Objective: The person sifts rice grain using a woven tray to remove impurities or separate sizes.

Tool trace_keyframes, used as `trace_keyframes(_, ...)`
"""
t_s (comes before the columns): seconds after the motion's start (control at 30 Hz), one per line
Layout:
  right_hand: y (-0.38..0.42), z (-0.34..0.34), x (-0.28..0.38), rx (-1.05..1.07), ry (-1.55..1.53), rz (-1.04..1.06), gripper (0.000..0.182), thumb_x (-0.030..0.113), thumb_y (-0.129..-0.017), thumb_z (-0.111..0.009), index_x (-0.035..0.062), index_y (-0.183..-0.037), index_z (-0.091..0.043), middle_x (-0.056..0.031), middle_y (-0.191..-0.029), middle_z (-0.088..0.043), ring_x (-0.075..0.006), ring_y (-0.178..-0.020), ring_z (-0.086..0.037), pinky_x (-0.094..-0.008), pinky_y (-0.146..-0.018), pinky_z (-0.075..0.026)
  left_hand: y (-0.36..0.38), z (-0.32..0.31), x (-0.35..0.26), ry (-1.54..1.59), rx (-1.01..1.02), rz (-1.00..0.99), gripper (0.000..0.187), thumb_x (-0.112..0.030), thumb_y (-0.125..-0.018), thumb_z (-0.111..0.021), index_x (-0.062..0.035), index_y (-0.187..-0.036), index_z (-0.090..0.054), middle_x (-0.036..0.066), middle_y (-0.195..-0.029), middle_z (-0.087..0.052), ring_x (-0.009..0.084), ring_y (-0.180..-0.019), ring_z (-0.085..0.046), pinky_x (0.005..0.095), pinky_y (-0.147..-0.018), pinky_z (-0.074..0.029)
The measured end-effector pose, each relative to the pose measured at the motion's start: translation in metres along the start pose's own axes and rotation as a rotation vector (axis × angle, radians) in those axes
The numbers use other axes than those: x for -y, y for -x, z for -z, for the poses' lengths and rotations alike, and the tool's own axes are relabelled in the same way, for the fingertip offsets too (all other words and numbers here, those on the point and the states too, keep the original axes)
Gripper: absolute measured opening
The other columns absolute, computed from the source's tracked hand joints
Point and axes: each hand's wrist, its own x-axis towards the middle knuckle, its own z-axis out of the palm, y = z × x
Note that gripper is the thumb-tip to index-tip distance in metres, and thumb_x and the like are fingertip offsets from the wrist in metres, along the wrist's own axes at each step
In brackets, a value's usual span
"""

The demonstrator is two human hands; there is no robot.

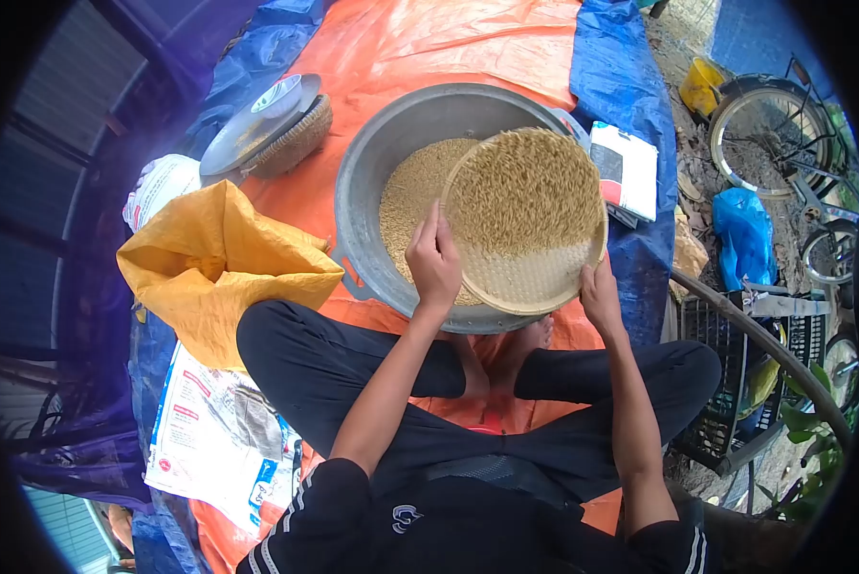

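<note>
A round woven tray is held over the right part of a large grey metal basin. My left hand grips the tray's left rim and my right hand grips its lower right rim. Loose grain covers the far part of the tray, while the weave shows bare nearer to me. More grain lies in the basin, partly hidden under the tray.
An open yellow sack stands left of the basin. Behind it are a metal bowl and a woven basket. A white packet, a blue bag, a black crate and a bicycle are on the right.
</note>
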Motion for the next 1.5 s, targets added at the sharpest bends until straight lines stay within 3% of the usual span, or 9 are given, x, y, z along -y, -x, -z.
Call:
trace_keyframes(0.1, -0.004, 0.007, -0.005, 0.209, 0.037, -0.188, 0.028, 0.015, -0.090, -0.040, -0.0073, -0.104, -0.049, -0.0272, -0.086, -0.059, -0.0347, -0.083, -0.062, -0.0436, -0.071, -0.047, 0.004, -0.010, 0.025, -0.057, 0.029, 0.022, 0.032, -0.013, -0.093, -0.045, 0.0047, -0.115, -0.060, 0.025, -0.088, -0.063, 0.0374, -0.078, -0.061, 0.0434, -0.068, -0.045)
trace_keyframes(0.33, -0.009, 0.028, 0.022, 0.304, 0.090, -0.359, 0.027, 0.016, -0.091, -0.039, -0.0085, -0.099, -0.047, -0.0289, -0.080, -0.060, -0.0422, -0.076, -0.062, -0.0469, -0.065, -0.045, 0.004, -0.003, 0.019, -0.055, 0.249, 0.248, 0.032, -0.012, -0.093, -0.045, 0.0061, -0.114, -0.060, 0.026, -0.088, -0.063, 0.0397, -0.079, -0.061, 0.0441, -0.070, -0.046)
trace_keyframes(0.43, -0.005, 0.022, 0.015, 0.000, 0.156, 0.002, 0.028, 0.020, -0.095, -0.041, -0.0055, -0.103, -0.049, -0.0168, -0.072, -0.059, -0.0269, -0.061, -0.060, -0.0375, -0.055, -0.044, 0.001, -0.005, 0.005, 0.099, 0.082, 0.123, 0.031, -0.012, -0.093, -0.046, 0.0077, -0.112, -0.060, 0.027, -0.086, -0.062, 0.0411, -0.078, -0.061, 0.0441, -0.070, -0.046)
trace_keyframes(0.53, -0.004, 0.016, 0.013, 0.079, 0.125, -0.133, 0.031, 0.022, -0.095, -0.041, -0.0064, -0.106, -0.048, -0.0253, -0.083, -0.062, -0.0398, -0.077, -0.062, -0.0437, -0.067, -0.046, -0.001, -0.010, 0.007, 0.113, -0.094, -0.105, 0.030, -0.011, -0.093, -0.046, 0.0083, -0.111, -0.060, 0.028, -0.084, -0.062, 0.0419, -0.078, -0.060, 0.0443, -0.068, -0.046)
trace_keyframes(0.7, -0.003, 0.015, 0.010, 0.225, 0.202, -0.205, 0.026, 0.015, -0.090, -0.039, -0.0096, -0.094, -0.049, -0.0323, -0.081, -0.058, -0.0447, -0.079, -0.061, -0.0493, -0.068, -0.045, 0.000, -0.008, 0.028, -0.153, 0.303, 0.210, 0.032, -0.014, -0.094, -0.047, 0.0075, -0.114, -0.060, 0.025, -0.089, -0.066, 0.0335, -0.082, -0.066, 0.0387, -0.073, -0.048)
trace_keyframes(0.83, -0.003, 0.020, 0.013, 0.278, 0.172, -0.282, 0.027, 0.013, -0.089, -0.038, -0.0094, -0.100, -0.047, -0.0326, -0.082, -0.058, -0.0451, -0.080, -0.061, -0.0493, -0.070, -0.045, 0.003, -0.006, 0.024, -0.084, 0.248, 0.183, 0.030, -0.010, -0.093, -0.046, 0.0042, -0.117, -0.058, 0.027, -0.083, -0.062, 0.0413, -0.077, -0.061, 0.0454, -0.067, -0.045)
trace_keyframes(0.9, -0.003, 0.019, 0.018, 0.060, 0.047, -0.123, 0.029, 0.014, -0.089, -0.039, -0.0095, -0.106, -0.045, -0.0341, -0.082, -0.057, -0.0458, -0.081, -0.061, -0.0490, -0.071, -0.045, 0.000, -0.008, 0.014, 0.128, -0.042, -0.076, 0.029, -0.010, -0.093, -0.046, 0.0038, -0.115, -0.059, 0.027, -0.083, -0.062, 0.0409, -0.076, -0.061, 0.0455, -0.068, -0.045)
trace_keyframes(1.23, -0.004, 0.018, 0.012, 0.144, 0.209, -0.165, 0.030, 0.018, -0.092, -0.039, -0.0100, -0.097, -0.047, -0.0327, -0.087, -0.059, -0.0453, -0.086, -0.061, -0.0481, -0.074, -0.046, -0.001, -0.011, 0.027, -0.016, 0.224, 0.161, 0.031, -0.010, -0.093, -0.046, 0.0064, -0.116, -0.058, 0.030, -0.092, -0.063, 0.0389, -0.083, -0.063, 0.0429, -0.071, -0.047)
trace_keyframes(1.5, -0.005, 0.018, 0.033, 0.058, 0.125, -0.140, 0.026, 0.016, -0.091, -0.041, -0.0092, -0.098, -0.046, -0.0341, -0.078, -0.057, -0.0479, -0.081, -0.060, -0.0518, -0.070, -0.044, -0.006, -0.013, 0.020, 0.005, -0.013, -0.111, 0.032, -0.010, -0.092, -0.046, 0.0071, -0.116, -0.058, 0.027, -0.092, -0.064, 0.0392, -0.084, -0.064, 0.0434, -0.073, -0.047)
